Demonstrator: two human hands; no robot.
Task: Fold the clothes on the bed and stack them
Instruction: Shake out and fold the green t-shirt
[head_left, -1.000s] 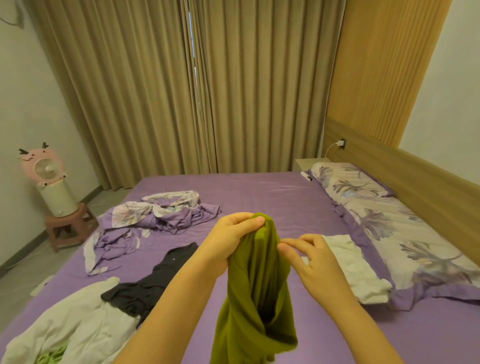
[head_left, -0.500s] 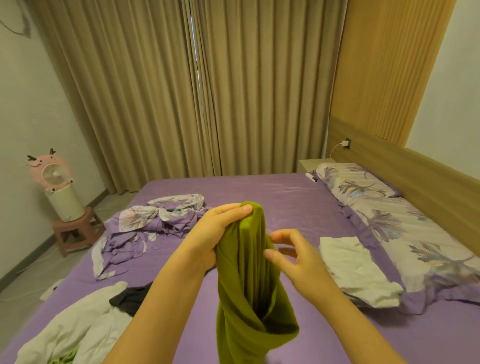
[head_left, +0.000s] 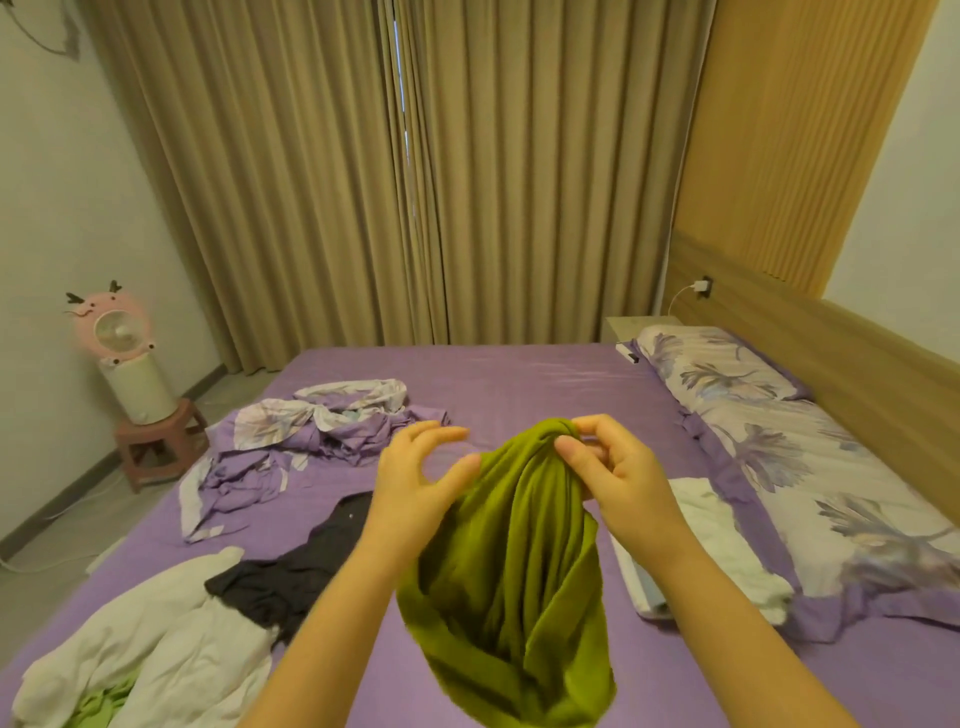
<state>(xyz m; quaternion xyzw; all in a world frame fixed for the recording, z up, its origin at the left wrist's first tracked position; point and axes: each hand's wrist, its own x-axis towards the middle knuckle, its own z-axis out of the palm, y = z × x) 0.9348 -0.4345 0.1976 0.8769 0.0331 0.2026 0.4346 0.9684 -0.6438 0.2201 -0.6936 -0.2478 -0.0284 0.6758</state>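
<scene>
The olive-green garment (head_left: 511, 566) hangs in the air above the purple bed sheet (head_left: 519, 384), bunched into vertical folds, its lower part draping toward the near edge of the view.

Right hand (head_left: 618, 475): the thumb and fingers are curled and pinch the top of the garment; the grip holds the gathered fabric at its highest point.

Left hand (head_left: 415, 478): the thumb tip touches the garment's upper left edge; the fingers are curved and spread above it, clear of the cloth. The grip is wide and holds nothing firmly.

Other clothes on the bed:
- A white garment (head_left: 156, 654) lies crumpled at the near left corner, with a patch of light-green cloth (head_left: 98, 709) showing beneath it.
- A black garment (head_left: 306, 566) lies just beside the white one, partly behind the left forearm.
- A folded white garment (head_left: 722, 551) lies to the right, next to the floral pillows (head_left: 779, 431) along the wooden headboard (head_left: 857, 364).
- A purple floral sheet (head_left: 301, 436) lies rumpled at the far left of the bed.

Beyond the bed, tan curtains (head_left: 415, 171) cover the far wall. A pink fan (head_left: 117, 327) stands on a small stool (head_left: 158, 439) at the left
</scene>
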